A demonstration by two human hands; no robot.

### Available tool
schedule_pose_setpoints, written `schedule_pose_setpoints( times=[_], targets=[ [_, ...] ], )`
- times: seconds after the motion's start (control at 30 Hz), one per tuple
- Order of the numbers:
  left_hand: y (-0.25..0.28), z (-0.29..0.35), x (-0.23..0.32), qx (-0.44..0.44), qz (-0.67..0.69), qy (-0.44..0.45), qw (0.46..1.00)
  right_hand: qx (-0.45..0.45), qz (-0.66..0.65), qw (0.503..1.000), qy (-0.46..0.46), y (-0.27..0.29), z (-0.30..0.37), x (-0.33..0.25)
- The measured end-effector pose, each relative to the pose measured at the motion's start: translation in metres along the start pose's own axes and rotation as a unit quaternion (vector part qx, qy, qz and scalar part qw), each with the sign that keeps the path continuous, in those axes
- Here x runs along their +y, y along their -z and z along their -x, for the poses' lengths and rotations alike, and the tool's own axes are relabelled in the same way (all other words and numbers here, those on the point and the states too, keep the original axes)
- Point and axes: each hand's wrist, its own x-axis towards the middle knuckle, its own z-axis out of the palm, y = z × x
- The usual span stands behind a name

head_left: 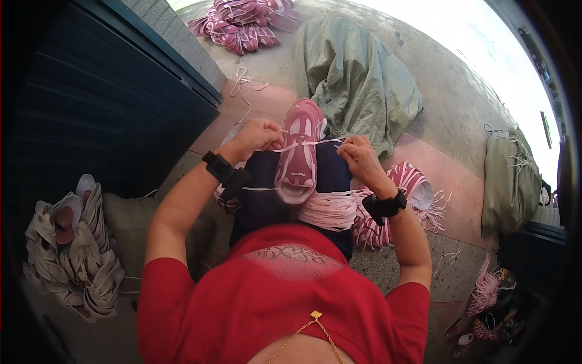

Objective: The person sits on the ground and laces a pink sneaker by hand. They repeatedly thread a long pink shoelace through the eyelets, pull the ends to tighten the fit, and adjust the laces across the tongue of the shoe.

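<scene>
A pink shoe upper with white trim lies lengthwise across my lap, between my thighs. A pale shoelace runs across its middle and out to both sides. My left hand pinches the lace on the left of the upper, fingers closed. On the right, my right hand is closed on the lace's other end, near its tip. A bundle of pale pink laces rests on my right thigh, just below the upper. Both hands are a little apart from the upper itself.
Stacked pink uppers lie beside my right leg, with a larger heap farther off. A green sack stands ahead; another sack is at right. Beige uppers are piled at left, below a dark ribbed panel.
</scene>
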Motion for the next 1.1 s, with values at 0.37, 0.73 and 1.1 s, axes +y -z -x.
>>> schedule_pose_setpoints(
  times=[0.37,0.73,1.1],
  targets=[
    [-0.082,-0.052,-0.025,0.009,0.054,0.080,0.995,-0.147,-0.005,0.984,-0.099,-0.074,-0.013,0.032],
    [-0.089,-0.042,-0.050,0.072,0.093,-0.035,0.992,-0.166,0.201,0.965,-0.041,-0.077,-0.040,0.025],
    [-0.070,-0.036,-0.031,0.096,-0.009,-0.015,0.995,-0.103,0.125,0.982,-0.095,-0.082,-0.042,0.027]
  ],
)
